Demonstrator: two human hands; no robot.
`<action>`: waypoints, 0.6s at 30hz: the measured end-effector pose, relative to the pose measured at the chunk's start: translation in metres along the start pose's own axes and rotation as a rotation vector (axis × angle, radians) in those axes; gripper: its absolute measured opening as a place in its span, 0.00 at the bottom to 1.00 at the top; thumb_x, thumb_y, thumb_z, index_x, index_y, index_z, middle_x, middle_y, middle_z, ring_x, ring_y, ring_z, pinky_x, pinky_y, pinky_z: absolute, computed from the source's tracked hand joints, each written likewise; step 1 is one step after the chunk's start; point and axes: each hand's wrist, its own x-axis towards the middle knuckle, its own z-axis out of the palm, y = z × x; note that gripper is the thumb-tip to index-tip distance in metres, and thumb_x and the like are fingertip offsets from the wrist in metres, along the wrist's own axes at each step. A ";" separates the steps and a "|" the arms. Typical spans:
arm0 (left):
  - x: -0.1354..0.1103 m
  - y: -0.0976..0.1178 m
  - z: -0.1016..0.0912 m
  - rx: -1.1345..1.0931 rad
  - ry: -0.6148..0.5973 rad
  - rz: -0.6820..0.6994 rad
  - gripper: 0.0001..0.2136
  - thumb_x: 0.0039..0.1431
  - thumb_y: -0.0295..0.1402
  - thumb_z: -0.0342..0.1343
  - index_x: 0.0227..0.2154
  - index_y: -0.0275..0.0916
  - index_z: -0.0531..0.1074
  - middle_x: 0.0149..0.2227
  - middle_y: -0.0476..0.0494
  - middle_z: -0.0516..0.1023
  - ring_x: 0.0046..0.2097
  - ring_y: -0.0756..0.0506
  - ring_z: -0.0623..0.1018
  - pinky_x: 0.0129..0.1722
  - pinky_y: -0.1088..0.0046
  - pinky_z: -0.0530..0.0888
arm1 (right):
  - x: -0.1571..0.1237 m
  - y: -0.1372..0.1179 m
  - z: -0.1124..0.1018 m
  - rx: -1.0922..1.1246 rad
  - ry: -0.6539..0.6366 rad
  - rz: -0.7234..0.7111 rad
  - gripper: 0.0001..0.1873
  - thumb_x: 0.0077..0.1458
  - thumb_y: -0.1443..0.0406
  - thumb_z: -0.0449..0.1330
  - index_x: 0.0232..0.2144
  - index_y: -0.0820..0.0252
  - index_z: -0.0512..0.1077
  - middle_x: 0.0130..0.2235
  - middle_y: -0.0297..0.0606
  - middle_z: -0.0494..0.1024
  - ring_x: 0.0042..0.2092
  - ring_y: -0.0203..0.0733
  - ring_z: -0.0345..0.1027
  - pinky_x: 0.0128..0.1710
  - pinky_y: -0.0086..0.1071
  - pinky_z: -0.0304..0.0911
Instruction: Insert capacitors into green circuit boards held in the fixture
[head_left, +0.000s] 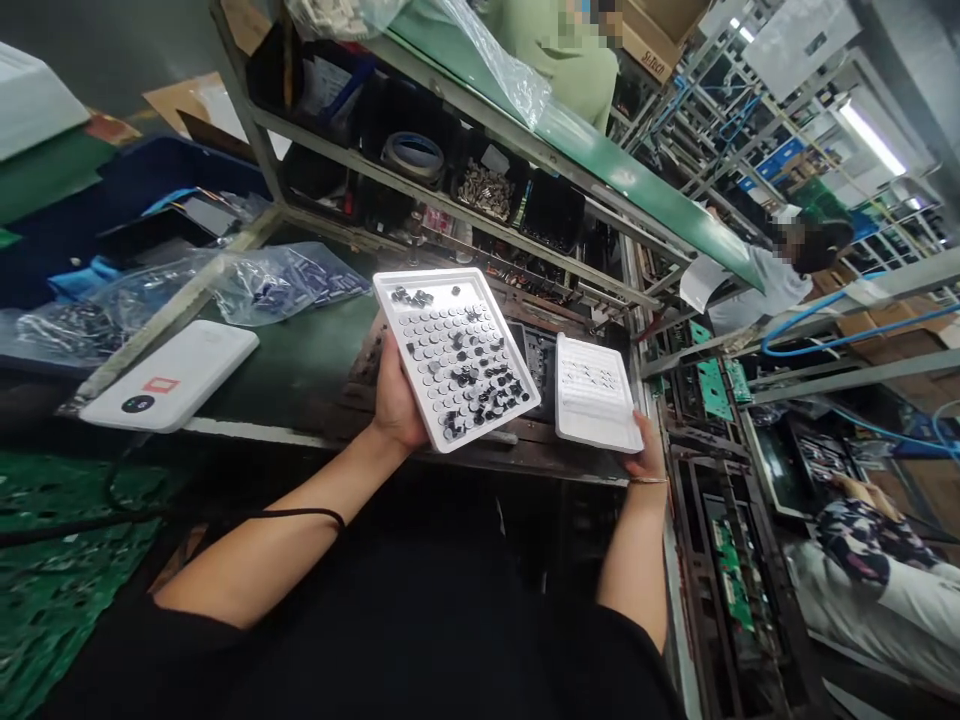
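My left hand [399, 395] grips the left edge of a white plastic tray [491, 432], its thumb along the side. Rows of round pockets fill the tray, and small black cylindrical parts [499, 392] lie scattered over them, mostly toward the near right corner. A few more dark parts sit in the smooth section at the far end. My right hand [646, 450] is closed on the near right corner of a second, smaller white tray [596, 420]. Short rows of tiny parts show in that tray's middle. Both trays are tilted above the workbench.
A white power bank-like device [172, 375] lies on the green bench [300, 370] at left, beside a clear bag of dark parts [292, 285]. Shelf bins [487, 185] stand behind. A conveyor line with green circuit boards [731, 570] runs at right, where other people sit.
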 end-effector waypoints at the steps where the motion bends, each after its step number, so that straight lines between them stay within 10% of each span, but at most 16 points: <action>1: 0.000 0.000 0.000 -0.004 0.008 -0.005 0.32 0.62 0.59 0.40 0.56 0.40 0.68 0.55 0.38 0.74 0.62 0.31 0.66 0.61 0.45 0.62 | 0.002 0.002 -0.005 -0.059 0.013 0.009 0.29 0.42 0.42 0.54 0.34 0.58 0.76 0.34 0.42 0.80 0.46 0.54 0.73 0.45 0.44 0.68; 7: 0.000 -0.007 0.001 -0.023 0.035 -0.037 0.32 0.61 0.59 0.40 0.55 0.40 0.69 0.54 0.38 0.75 0.62 0.31 0.65 0.61 0.45 0.63 | -0.003 -0.002 -0.021 -0.515 0.232 -0.034 0.31 0.40 0.42 0.61 0.29 0.66 0.78 0.32 0.46 0.79 0.43 0.56 0.71 0.44 0.42 0.65; 11: 0.004 -0.021 0.006 -0.060 0.032 0.003 0.32 0.61 0.59 0.40 0.54 0.40 0.70 0.53 0.38 0.75 0.62 0.31 0.66 0.61 0.46 0.63 | -0.036 -0.023 0.015 -0.427 0.479 -0.342 0.36 0.42 0.43 0.63 0.42 0.67 0.75 0.39 0.48 0.78 0.42 0.50 0.71 0.43 0.41 0.65; 15: 0.007 -0.046 0.016 -0.084 -0.025 0.027 0.33 0.61 0.60 0.38 0.53 0.40 0.71 0.53 0.39 0.75 0.61 0.31 0.68 0.61 0.47 0.64 | -0.073 -0.037 0.090 0.200 -0.045 -0.265 0.36 0.54 0.41 0.53 0.57 0.55 0.63 0.42 0.42 0.77 0.39 0.43 0.73 0.35 0.37 0.68; 18: 0.003 -0.064 0.018 -0.049 -0.071 -0.043 0.34 0.60 0.61 0.39 0.52 0.39 0.71 0.53 0.38 0.76 0.61 0.32 0.68 0.61 0.50 0.64 | -0.080 -0.036 0.131 0.350 0.003 -0.255 0.32 0.59 0.43 0.47 0.56 0.55 0.65 0.46 0.41 0.76 0.48 0.44 0.71 0.46 0.41 0.68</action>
